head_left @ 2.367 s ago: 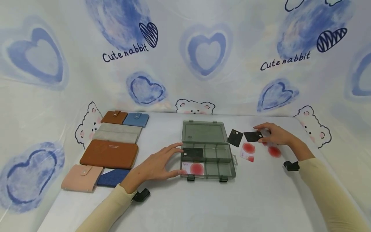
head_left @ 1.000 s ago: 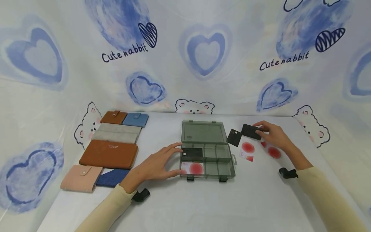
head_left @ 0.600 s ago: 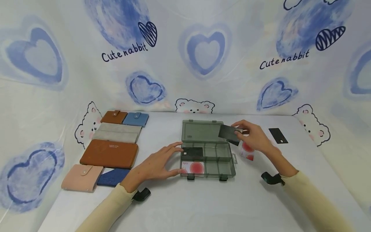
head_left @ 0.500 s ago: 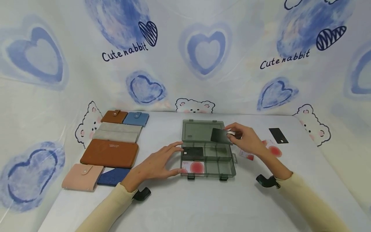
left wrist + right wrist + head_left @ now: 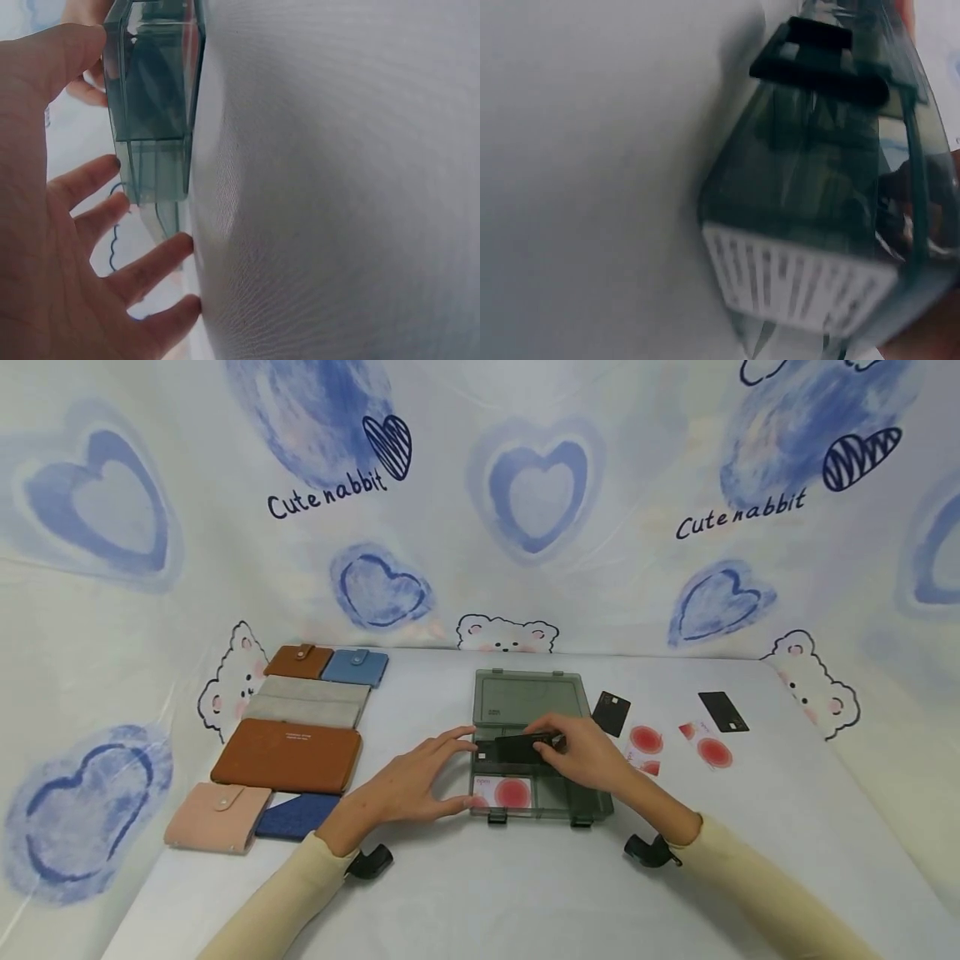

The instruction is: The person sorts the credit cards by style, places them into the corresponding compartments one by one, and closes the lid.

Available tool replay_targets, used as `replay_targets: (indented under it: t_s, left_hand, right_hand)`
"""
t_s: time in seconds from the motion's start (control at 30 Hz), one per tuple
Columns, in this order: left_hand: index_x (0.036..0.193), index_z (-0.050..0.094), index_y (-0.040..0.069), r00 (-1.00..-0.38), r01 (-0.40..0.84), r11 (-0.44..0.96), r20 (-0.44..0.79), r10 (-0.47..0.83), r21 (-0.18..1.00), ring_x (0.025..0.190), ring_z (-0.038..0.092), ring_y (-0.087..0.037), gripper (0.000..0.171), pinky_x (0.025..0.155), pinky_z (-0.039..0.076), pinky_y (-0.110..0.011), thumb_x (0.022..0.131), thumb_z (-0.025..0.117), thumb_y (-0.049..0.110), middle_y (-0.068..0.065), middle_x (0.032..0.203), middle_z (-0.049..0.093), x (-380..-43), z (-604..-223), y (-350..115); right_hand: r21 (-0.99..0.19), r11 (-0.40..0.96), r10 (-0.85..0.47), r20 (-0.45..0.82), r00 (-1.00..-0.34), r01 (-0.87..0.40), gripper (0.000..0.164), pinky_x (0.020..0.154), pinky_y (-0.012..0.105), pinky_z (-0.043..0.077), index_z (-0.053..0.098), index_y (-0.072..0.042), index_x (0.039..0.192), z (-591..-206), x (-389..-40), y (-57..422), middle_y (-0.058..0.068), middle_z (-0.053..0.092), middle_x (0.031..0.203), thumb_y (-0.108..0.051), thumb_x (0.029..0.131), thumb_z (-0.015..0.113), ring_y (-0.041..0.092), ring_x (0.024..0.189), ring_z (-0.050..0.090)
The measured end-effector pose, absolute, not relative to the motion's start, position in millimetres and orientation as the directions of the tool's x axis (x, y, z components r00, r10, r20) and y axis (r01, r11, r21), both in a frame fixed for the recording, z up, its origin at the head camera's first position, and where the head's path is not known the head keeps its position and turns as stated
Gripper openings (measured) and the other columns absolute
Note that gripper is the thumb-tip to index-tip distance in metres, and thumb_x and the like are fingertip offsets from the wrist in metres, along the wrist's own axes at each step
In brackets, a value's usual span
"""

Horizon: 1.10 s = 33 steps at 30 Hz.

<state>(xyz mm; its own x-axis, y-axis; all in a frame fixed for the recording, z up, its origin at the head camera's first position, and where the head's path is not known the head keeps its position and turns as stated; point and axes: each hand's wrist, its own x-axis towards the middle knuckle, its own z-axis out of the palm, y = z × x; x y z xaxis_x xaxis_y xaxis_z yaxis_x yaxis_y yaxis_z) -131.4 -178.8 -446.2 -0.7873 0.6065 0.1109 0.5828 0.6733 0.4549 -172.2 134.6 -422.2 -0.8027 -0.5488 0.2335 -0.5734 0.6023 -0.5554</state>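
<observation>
A green translucent divided box (image 5: 527, 693) lies with its lid folded back in the head view. My right hand (image 5: 588, 752) pinches a black card (image 5: 517, 748) over the box's far row, where the card overlaps another black card (image 5: 484, 757) in the left compartment. A white card with a red circle (image 5: 512, 792) lies in the near left compartment. My left hand (image 5: 408, 787) has its fingers spread at the box's left side, thumb at the near corner. In the left wrist view, the thumb (image 5: 82, 45) touches the box (image 5: 154, 90). A barcode label (image 5: 795, 277) shows on the box's side.
Right of the box lie two more black cards, one (image 5: 611, 713) beside the lid and one (image 5: 723, 712) farther right, plus two red-circled cards (image 5: 715, 752). At left stand a brown wallet (image 5: 288, 756), a pink one (image 5: 217, 817), a blue pouch (image 5: 300, 814) and several others.
My right hand has picked up a black card from the right and carried it left over the box. Another black card now shows at the far right. My left hand stays at the box.
</observation>
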Motion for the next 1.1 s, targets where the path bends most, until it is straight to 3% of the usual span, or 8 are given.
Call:
replay_targets:
  t_s: [0.2, 0.4, 0.5, 0.63, 0.8, 0.93, 1.1]
  left_hand:
    - [0.152, 0.042, 0.030, -0.783, 0.589, 0.670, 0.114, 0.611, 0.453, 0.144, 0.037, -0.016, 0.074, 0.096, 0.051, -0.050, 0.090, 0.064, 0.064, 0.011, 0.166, 0.022, -131, -445, -178]
    - [0.150, 0.043, 0.030, -0.775, 0.599, 0.661, 0.120, 0.621, 0.451, 0.145, 0.036, -0.016, 0.072, 0.097, 0.051, -0.050, 0.090, 0.064, 0.064, 0.009, 0.166, 0.023, -132, -446, -179]
    - [0.150, 0.043, 0.030, -0.773, 0.602, 0.661, 0.118, 0.624, 0.448, 0.145, 0.036, -0.016, 0.072, 0.097, 0.051, -0.050, 0.090, 0.064, 0.064, 0.009, 0.166, 0.023, -132, -446, -179]
    - [0.151, 0.043, 0.028, -0.773, 0.603, 0.664, 0.118, 0.624, 0.441, 0.145, 0.036, -0.016, 0.074, 0.097, 0.051, -0.050, 0.090, 0.063, 0.064, 0.009, 0.166, 0.022, -133, -447, -180]
    - [0.151, 0.043, 0.027, -0.776, 0.597, 0.666, 0.111, 0.621, 0.447, 0.146, 0.035, -0.017, 0.075, 0.098, 0.050, -0.052, 0.090, 0.064, 0.064, 0.010, 0.167, 0.022, -133, -447, -179]
    - [0.152, 0.043, 0.027, -0.778, 0.594, 0.664, 0.114, 0.618, 0.453, 0.145, 0.036, -0.018, 0.075, 0.098, 0.049, -0.053, 0.090, 0.064, 0.064, 0.010, 0.166, 0.022, -132, -446, -179]
    - [0.152, 0.043, 0.026, -0.774, 0.600, 0.656, 0.124, 0.621, 0.457, 0.146, 0.036, -0.018, 0.076, 0.098, 0.049, -0.053, 0.090, 0.065, 0.062, 0.008, 0.167, 0.023, -131, -446, -180]
  right_hand:
    - [-0.539, 0.605, -0.570, 0.220, -0.792, -0.586, 0.026, 0.062, 0.024, 0.053, 0.070, -0.018, 0.119, -424, -170, 124, 0.001, 0.074, 0.109, -0.008, 0.095, 0.068, 0.012, 0.081, 0.069]
    - [-0.436, 0.649, -0.598, 0.213, -0.772, -0.623, 0.028, 0.059, 0.022, 0.048, 0.070, -0.021, 0.124, -426, -169, 117, -0.004, 0.070, 0.120, -0.016, 0.097, 0.068, 0.003, 0.071, 0.059]
    - [-0.372, 0.657, -0.624, 0.219, -0.750, -0.655, 0.031, 0.059, 0.022, 0.047, 0.069, -0.021, 0.129, -428, -167, 115, -0.001, 0.064, 0.124, -0.019, 0.099, 0.067, 0.002, 0.067, 0.053]
    - [-0.316, 0.650, -0.651, 0.238, -0.721, -0.691, 0.034, 0.061, 0.023, 0.048, 0.067, -0.018, 0.134, -429, -164, 114, 0.005, 0.059, 0.124, -0.023, 0.100, 0.065, 0.005, 0.067, 0.055]
    - [-0.325, 0.666, -0.639, 0.217, -0.738, -0.672, 0.033, 0.076, 0.034, 0.057, 0.068, -0.016, 0.132, -429, -161, 115, 0.005, 0.062, 0.128, -0.028, 0.101, 0.065, 0.016, 0.090, 0.069]
    - [-0.346, 0.688, -0.617, 0.183, -0.765, -0.638, 0.032, 0.091, 0.043, 0.056, 0.070, -0.017, 0.129, -428, -158, 117, 0.002, 0.066, 0.132, -0.031, 0.101, 0.064, 0.021, 0.112, 0.068]
    - [-0.332, 0.682, -0.620, 0.210, -0.756, -0.652, 0.031, 0.087, 0.041, 0.057, 0.072, -0.018, 0.126, -426, -156, 120, 0.000, 0.066, 0.134, -0.032, 0.099, 0.067, 0.019, 0.111, 0.069]
